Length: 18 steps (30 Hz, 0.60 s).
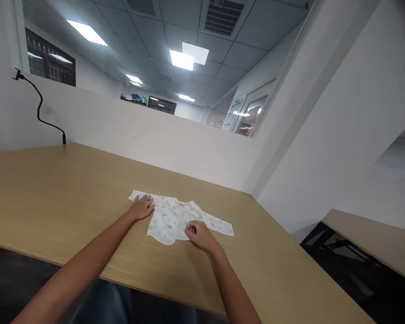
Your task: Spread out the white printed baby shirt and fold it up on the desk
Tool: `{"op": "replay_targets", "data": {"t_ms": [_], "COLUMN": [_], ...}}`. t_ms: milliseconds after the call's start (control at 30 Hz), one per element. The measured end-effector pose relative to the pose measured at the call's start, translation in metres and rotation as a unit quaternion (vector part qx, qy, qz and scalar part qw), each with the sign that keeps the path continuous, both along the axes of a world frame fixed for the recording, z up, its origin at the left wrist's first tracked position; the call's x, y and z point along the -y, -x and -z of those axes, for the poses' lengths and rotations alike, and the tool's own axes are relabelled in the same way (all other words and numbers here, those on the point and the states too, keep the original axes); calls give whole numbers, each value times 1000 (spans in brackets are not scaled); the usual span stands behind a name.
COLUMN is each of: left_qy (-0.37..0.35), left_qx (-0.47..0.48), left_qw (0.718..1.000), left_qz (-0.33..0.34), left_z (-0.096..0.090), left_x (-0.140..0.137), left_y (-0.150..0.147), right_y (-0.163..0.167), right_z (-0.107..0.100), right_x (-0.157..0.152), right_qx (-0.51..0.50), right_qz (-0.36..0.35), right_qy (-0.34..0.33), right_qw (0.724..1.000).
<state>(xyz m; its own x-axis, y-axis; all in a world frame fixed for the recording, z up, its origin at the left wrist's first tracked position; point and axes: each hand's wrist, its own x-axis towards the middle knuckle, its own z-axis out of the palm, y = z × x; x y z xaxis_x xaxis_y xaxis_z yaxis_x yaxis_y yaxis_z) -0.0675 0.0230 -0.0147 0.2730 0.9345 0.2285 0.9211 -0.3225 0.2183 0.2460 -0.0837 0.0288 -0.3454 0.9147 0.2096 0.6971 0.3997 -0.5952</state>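
Observation:
A small white baby shirt [165,220] with a pale green print lies spread on the wooden table, its front open and both sleeves stretched out sideways. A dark label shows inside the collar. My left hand [142,207] rests flat where the left-hand sleeve meets the body, fingers stretched out on the cloth. Curled at the lower right of the shirt, my right hand [198,234] pinches the edge of the right front panel, which looks folded back there. Its fingertips partly hide the cloth they hold.
The wooden table [70,189] meets a low white wall [155,139] with a window above it. A black gooseneck holder [39,103] stands at the table's back left corner. At the right, beyond the table's edge, is another tabletop [371,238].

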Motion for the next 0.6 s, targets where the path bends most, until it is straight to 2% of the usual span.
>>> {"op": "replay_targets", "data": {"t_ms": [300,500,600], "left_qy": [32,41,42], "left_qx": [-2,-5,-6], "left_qw": [999,999,999], "left_qz": [0,2,1], "left_z": [0,0,0], "left_x": [-4,-6,-6], "left_y": [0,0,0], "right_y": [-3,-4,-3], "right_z": [-1,-4,-6], "right_x": [0,2,7], "right_qx": [-11,-20,-6], "right_qz": [-10,-103,-126], "right_qy": [-5,-11,38], "right_qw": [1000,994,991]}}
